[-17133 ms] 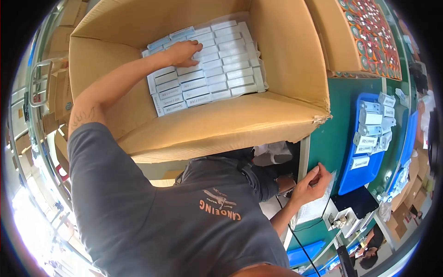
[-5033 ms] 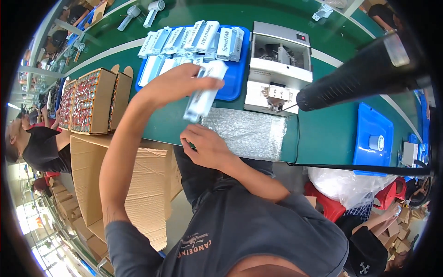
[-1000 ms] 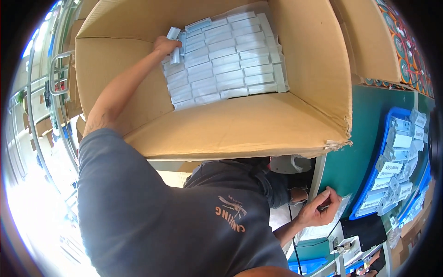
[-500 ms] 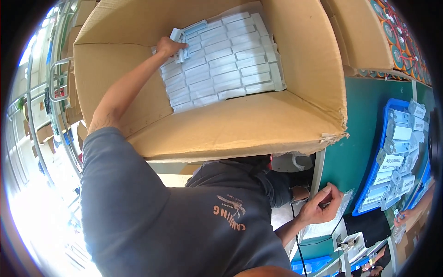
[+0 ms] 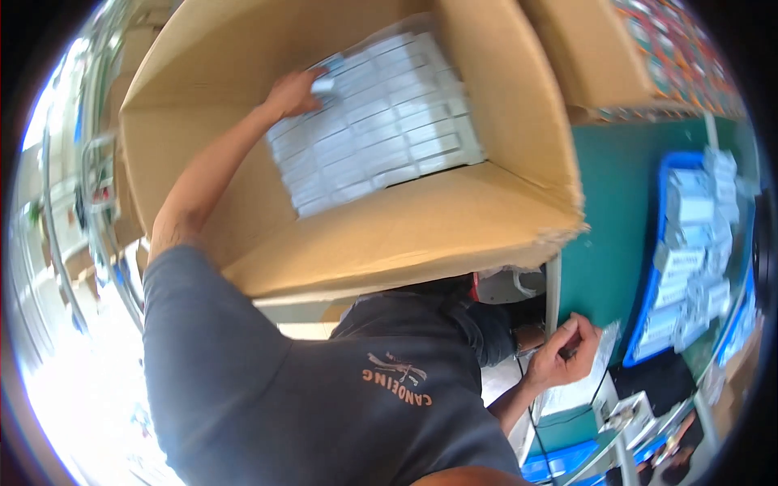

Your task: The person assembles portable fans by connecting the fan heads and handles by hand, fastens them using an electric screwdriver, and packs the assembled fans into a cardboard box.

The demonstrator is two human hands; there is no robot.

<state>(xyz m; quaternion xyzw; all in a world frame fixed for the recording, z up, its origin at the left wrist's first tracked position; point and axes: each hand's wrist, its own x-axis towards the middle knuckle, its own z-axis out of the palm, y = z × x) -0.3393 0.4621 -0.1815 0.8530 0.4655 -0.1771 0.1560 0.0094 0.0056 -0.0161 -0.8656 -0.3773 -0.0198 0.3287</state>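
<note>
My left hand [image 5: 294, 94] reaches deep into a large open cardboard carton [image 5: 397, 223]. Its thumb and fingers close around the end of a small white box [image 5: 324, 85], though motion blurs the grip. Rows of similar white boxes [image 5: 381, 113] lie packed flat across the carton's bottom, beside and below the hand. Outside the carton, on the right, my right hand [image 5: 565, 356] hangs above a clear plastic sheet [image 5: 596, 377] near the edge of a green table. Its fingers are curled in to the thumb with nothing seen in them.
A blue tray [image 5: 659, 243] heaped with white boxes and pale parts stands on the green table [image 5: 612, 194] at right. Another carton [image 5: 596, 57] borders mine at upper right, beside blurred orange and green parts. Metal rails [image 5: 53, 211] run along the left.
The whole view has shifted and blurred. My left hand has turned, its fingers now spread further over the boxes; the tilted white boxes beside it no longer show. My right hand stays curled.
</note>
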